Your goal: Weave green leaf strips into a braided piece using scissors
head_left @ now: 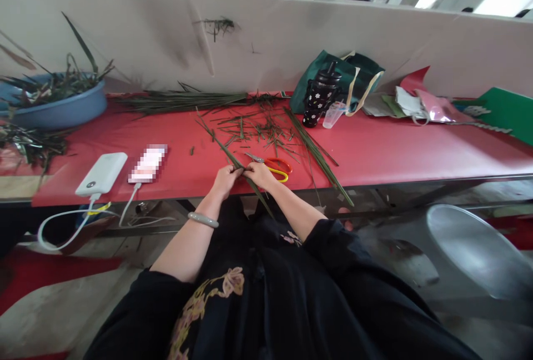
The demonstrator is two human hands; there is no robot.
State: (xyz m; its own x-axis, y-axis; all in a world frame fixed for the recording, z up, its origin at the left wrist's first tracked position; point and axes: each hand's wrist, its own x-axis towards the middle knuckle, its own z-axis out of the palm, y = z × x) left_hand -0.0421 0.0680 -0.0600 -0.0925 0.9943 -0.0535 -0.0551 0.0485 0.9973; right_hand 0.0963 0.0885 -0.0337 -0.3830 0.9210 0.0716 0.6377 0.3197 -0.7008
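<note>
Nearest the camera, both forearms reached forward from black sleeves, a pale bangle (202,219) on the left wrist. The left hand (225,178) and the right hand (259,173) met at the near edge of the red table (395,152), knuckles up, fingers curled and pinching the same long green leaf strip (227,153). The two grips sat just beside each other, nearly touching.

The strip ran on a slant: its lower end hung past the fingers toward the lap, its upper end lay out on the table beyond the left fingertips. It looked light, thin and springy, likely to bend easily yet crease or split along its length if pinched hard; a hold close to the working spot, as both hands had, seemed the surest.

Just beyond the right fingers lay scissors (272,165) with orange and yellow handles, untouched. Farther out from the fingertips was a scatter of cut leaf pieces (254,127) and a bundle of long leaves (183,100). Well to the left of the left hand sat a white power bank (102,173) and a phone (148,163); farther left, a blue basin (62,106) with leaves. Far beyond the right hand stood a dark flowered bottle (318,99) against a green bag (345,74).
</note>
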